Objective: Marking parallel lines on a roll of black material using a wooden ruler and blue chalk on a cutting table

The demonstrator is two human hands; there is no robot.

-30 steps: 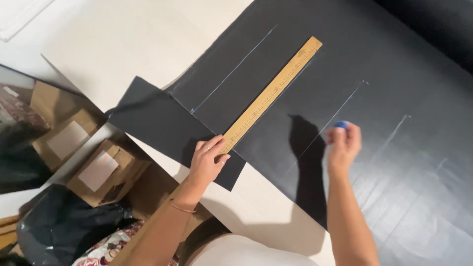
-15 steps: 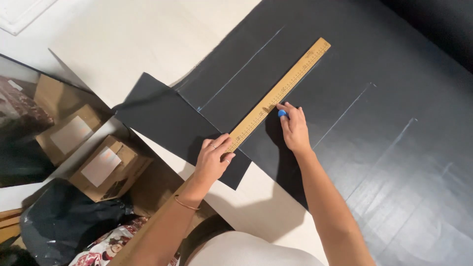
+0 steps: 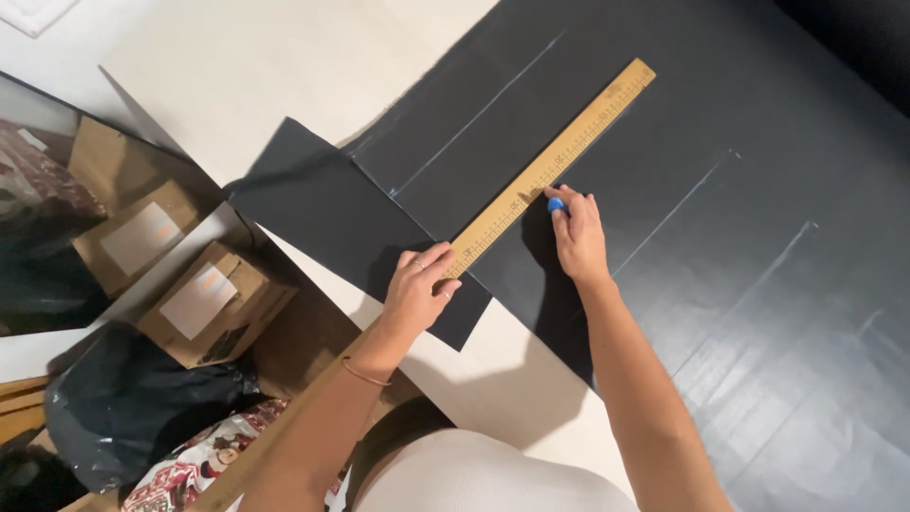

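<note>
Left hand (image 3: 420, 284) flat, fingers spread, pinning the near end of the wooden ruler (image 3: 550, 169) on black fabric (image 3: 664, 142) near the table's (image 3: 284, 57) front edge. Right hand (image 3: 575, 228) pinches blue chalk (image 3: 555, 203) against the ruler's edge. Ruler: stiff, light, likely slides; best pressed mid-length. Fabric limp. Below the table's left edge: two brown cardboard boxes (image 3: 213, 303), pale rectangular labels.

Both arms reached up from the bottom of the frame, hands near mid-frame.

The left hand (image 3: 419, 287) lay palm down with fingers spread flat and pressing, a thin bangle at its wrist. The right hand (image 3: 576, 232), just right of centre, was curled, fingertips pinched together, its forearm running down to the lower right.
</note>
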